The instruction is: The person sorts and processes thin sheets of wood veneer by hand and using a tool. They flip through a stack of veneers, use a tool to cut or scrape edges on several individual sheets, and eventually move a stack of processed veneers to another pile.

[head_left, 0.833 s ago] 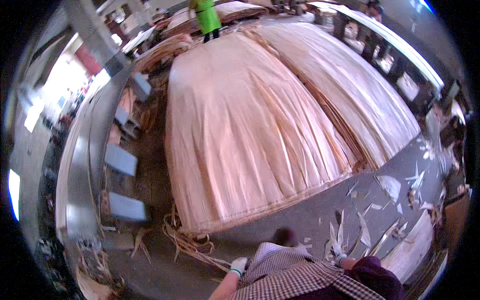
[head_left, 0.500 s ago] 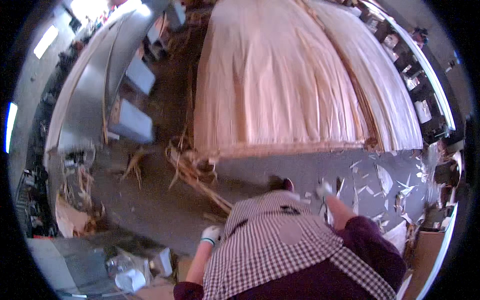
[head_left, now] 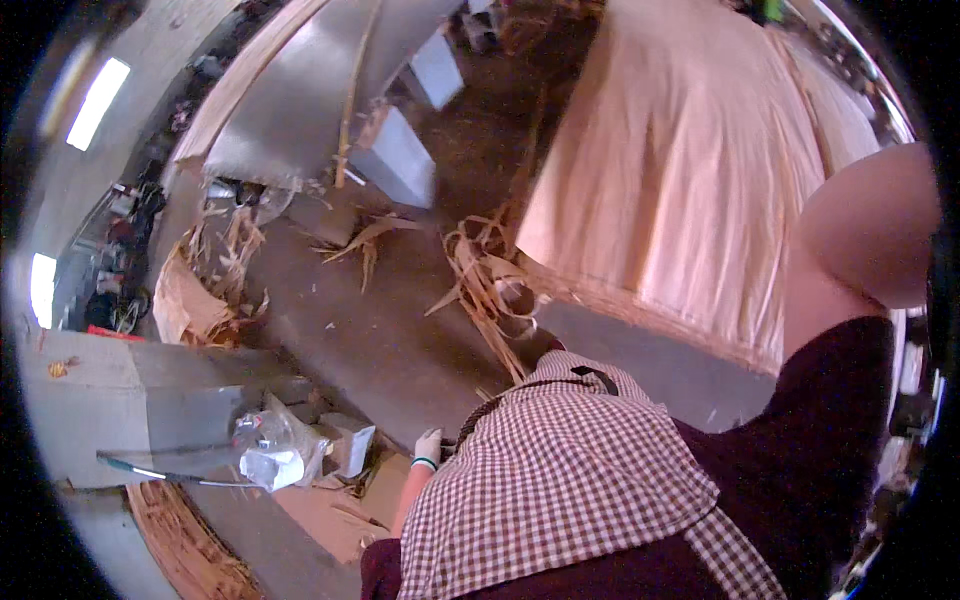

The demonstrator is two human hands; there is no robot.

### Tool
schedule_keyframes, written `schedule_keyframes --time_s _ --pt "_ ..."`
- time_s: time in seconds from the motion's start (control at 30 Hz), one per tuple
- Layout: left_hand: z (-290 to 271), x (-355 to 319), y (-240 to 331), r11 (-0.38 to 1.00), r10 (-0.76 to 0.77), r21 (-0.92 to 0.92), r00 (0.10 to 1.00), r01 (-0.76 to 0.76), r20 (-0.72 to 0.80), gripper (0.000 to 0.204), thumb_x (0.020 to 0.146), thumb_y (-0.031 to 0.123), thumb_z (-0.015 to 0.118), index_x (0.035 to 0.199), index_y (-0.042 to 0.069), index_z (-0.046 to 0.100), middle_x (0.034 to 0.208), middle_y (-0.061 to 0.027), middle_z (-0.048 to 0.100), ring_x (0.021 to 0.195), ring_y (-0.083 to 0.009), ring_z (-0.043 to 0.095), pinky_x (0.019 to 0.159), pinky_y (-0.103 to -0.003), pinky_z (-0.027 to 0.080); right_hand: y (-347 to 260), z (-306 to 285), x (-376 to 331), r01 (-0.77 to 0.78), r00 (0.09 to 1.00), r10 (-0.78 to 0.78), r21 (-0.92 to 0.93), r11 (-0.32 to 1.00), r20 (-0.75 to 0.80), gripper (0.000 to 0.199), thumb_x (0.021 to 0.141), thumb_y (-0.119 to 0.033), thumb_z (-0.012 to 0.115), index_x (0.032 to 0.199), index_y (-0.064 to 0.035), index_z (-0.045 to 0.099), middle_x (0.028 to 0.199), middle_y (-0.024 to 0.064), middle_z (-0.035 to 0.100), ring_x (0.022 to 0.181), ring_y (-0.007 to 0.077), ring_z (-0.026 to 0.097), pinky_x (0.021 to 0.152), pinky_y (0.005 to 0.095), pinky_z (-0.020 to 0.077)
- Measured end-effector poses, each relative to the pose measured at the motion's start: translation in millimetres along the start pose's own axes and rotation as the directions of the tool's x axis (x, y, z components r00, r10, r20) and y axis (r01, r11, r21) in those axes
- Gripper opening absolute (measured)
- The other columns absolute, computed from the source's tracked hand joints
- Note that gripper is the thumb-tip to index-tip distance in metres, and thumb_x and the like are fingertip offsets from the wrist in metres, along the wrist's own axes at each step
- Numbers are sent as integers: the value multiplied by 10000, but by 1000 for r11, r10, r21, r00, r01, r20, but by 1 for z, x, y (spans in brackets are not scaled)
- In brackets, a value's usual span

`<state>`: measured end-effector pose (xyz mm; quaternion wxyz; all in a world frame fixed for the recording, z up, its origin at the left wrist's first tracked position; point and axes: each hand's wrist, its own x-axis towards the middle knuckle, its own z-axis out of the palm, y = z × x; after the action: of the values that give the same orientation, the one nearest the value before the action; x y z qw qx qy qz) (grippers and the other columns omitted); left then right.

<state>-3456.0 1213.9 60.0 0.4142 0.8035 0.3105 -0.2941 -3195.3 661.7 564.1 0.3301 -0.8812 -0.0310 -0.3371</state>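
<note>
1. Our left hand (head_left: 428, 447) hangs low beside our checked apron (head_left: 560, 480), in a white glove with a green cuff; we cannot tell whether its fingers are spread or curled, and we see nothing in it
2. Our right hand is not in view; only the bare upper arm (head_left: 860, 240) bulges in at the right edge above a dark sleeve
3. Nearest the left hand, a small grey box (head_left: 350, 445) and a crumpled clear bag (head_left: 272, 450) lie on the floor beside brown cardboard (head_left: 330, 510)
4. A big stack of veneer (head_left: 690, 170) fills the upper right, well apart from the hand
5. Curled strips (head_left: 490, 280) lie at the stack's near corner, on the grey floor (head_left: 370, 330)
</note>
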Motion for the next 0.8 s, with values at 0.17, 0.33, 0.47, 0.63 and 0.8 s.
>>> schedule_keyframes --time_s 0.17,0.33,0.47,0.63,0.8 --pt "-28 50 -30 944 74 -312 992 -104 -107 368 851 256 535 1097 -10 599 1037 -134 624 904 -231 589 784 -334 461 41 82 43 -109 991 121 -186 976 55 292 840 -183 553 1080 -28 610 772 36 601 612 99 512 546 216 433" --pt "-48 118 29 909 -116 -414 981 44 -152 235 860 79 504 1049 -29 593 908 -115 635 818 -216 601 684 -331 490 47 114 43 -203 978 206 -310 929 -24 291 844 -184 554 1081 -25 609 771 38 604 615 103 519 548 220 438" --pt "-135 196 106 858 72 -496 986 -137 -149 256 858 65 507 1087 -26 575 874 -109 628 748 -170 590 619 -295 485 22 148 52 -277 961 266 -306 911 -79 291 847 -185 554 1082 -23 608 770 40 607 618 106 524 549 223 442" --pt "-256 295 266 701 543 -240 721 -672 -431 254 901 80 476 1119 -17 564 1096 -136 563 986 -219 543 849 -316 440 -24 161 36 -418 905 363 -301 857 -222 290 851 -186 555 1083 -20 607 769 43 610 621 110 531 551 226 446" --pt "-330 340 412 588 789 372 407 -718 -461 344 916 172 473 1206 -13 470 1183 -177 487 1119 -283 472 956 -382 378 -82 147 8 -509 842 390 -309 803 -373 289 854 -187 556 1083 -17 606 768 45 613 625 114 537 553 230 451"
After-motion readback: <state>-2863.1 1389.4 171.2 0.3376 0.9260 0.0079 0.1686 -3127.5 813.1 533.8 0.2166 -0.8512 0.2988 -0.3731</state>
